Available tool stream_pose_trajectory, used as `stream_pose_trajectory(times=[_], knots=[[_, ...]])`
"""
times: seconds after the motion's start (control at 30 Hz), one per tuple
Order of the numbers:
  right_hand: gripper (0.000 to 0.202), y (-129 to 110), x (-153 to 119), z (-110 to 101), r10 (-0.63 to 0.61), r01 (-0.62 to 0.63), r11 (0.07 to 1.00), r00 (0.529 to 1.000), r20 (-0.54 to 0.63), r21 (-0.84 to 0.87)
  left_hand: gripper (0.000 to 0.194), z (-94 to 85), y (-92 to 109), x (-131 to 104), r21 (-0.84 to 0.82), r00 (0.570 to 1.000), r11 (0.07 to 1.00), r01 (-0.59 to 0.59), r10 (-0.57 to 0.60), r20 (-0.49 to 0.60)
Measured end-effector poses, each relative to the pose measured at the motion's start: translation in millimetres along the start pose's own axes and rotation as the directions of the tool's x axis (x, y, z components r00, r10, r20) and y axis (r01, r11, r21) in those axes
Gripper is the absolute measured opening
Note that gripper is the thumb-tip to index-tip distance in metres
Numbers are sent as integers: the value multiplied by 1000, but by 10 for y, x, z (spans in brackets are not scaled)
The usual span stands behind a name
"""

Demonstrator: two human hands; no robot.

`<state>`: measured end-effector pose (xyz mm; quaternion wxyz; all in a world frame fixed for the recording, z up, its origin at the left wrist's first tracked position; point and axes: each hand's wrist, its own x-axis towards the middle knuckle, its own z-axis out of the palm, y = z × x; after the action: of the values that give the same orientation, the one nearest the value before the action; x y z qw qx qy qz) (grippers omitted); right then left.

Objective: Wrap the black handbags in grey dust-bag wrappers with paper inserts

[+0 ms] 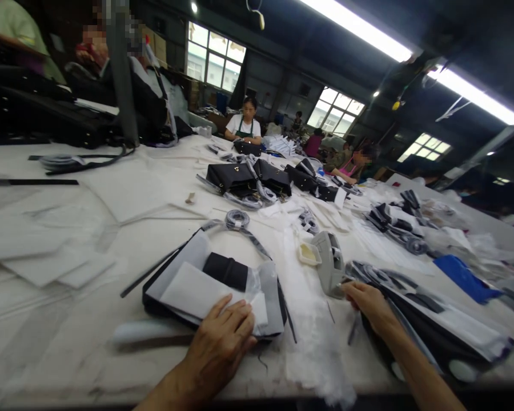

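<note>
My left hand (pixel 225 342) lies open and flat, fingers spread a little, pressing on a white sheet (pixel 192 291). That sheet rests on the dark bag (pixel 278 325), which lies near me, left of my right hand (pixel 364 302), its grey lining facing up. On the bag, just beyond the sheet, sits a black wrapped piece (pixel 225 271), with crinkled clear film (pixel 253 282) at its right end. A coiled strap (pixel 237 220) in clear wrapping lies at the bag's far edge.

My right hand is at the near end of the grey tape dispenser (pixel 328 265), fingers curled toward the thumb; I cannot tell whether they grip anything. A small white tray (pixel 302 257) with something yellowish in it stands just left of the dispenser. To the right, partly behind my forearm, lies a second dark bag (pixel 466 342) with white sheeting on top. Farther right is a blue sheet (pixel 458 274).

Across the table (pixel 89 377), black bags (pixel 229 178) sit in a cluster, and at the far side a co-worker in a green apron (pixel 244 128) bends over another dark piece (pixel 247 148).
</note>
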<state>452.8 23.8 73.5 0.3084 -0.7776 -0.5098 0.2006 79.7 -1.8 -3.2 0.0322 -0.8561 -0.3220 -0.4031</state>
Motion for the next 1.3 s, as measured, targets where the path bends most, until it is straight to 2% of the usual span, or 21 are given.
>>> stream_pose_trajectory(times=[0.07,0.1,0.13,0.2,0.23,0.3,0.33,0.37,0.43,0.5,0.57,0.7,0.77,0.9,0.97,1.03,1.17,1.23,1.3], knots=[[33,-386,-78,86,-68,61,997,984,167,46,19,13,11,-13,-14,1000,1000,16,-16,14],[30,-615,-128,152,-115,99,993,950,290,69,19,23,16,-20,-20,1000,1000,24,-23,15],[27,-853,-181,230,-157,133,987,889,429,85,19,35,20,-27,-26,999,999,31,-30,15],[20,-1307,-278,417,-211,217,973,695,687,79,19,60,25,-42,-32,999,999,44,-43,14],[16,-1500,-313,520,-225,285,957,603,766,57,19,73,26,-50,-33,999,998,49,-48,16],[10,-1784,-341,735,-217,425,905,454,864,4,21,97,27,-68,-36,998,998,55,-55,15],[8,-1877,-333,840,-202,498,867,404,892,-30,23,107,27,-77,-40,998,998,56,-56,14],[6,-1943,-312,942,-183,566,822,366,912,-63,24,114,26,-86,-44,998,997,58,-57,11],[5,-2021,-246,1127,-149,688,714,327,933,-127,25,124,25,-101,-51,998,997,64,-64,6],[14,-2066,-175,1283,-120,766,618,315,942,-178,24,130,24,-110,-53,997,996,75,-75,7],[23,-2102,-123,1415,-117,806,559,310,944,-195,23,135,23,-113,-51,997,995,80,-80,10],[44,-2130,-119,1647,-152,799,568,338,929,-198,22,154,21,-117,-47,997,996,77,-76,12],[56,-2117,-151,1759,-163,818,533,347,923,-214,22,162,22,-117,-52,997,996,79,-78,12],[61,-2086,-158,1906,-128,919,315,287,949,-236,21,161,21,-105,-72,997,994,77,-78,-14],[58,-2081,-78,1898,-92,938,233,285,954,-257,19,155,20,-94,-74,997,994,78,-79,-12],[51,-2079,59,1825,-88,915,255,345,934,-314,18,149,19,-84,-70,997,994,79,-80,-2],[33,-2047,342,1556,-168,798,394,550,818,-455,17,145,23,-78,-68,997,994,80,-80,0],[38,-1985,391,1438,-227,776,425,590,775,-467,18,147,24,-83,-76,997,994,83,-83,4],[58,-1879,368,1387,-285,778,469,582,762,-418,19,151,23,-90,-78,997,994,82,-82,11]])
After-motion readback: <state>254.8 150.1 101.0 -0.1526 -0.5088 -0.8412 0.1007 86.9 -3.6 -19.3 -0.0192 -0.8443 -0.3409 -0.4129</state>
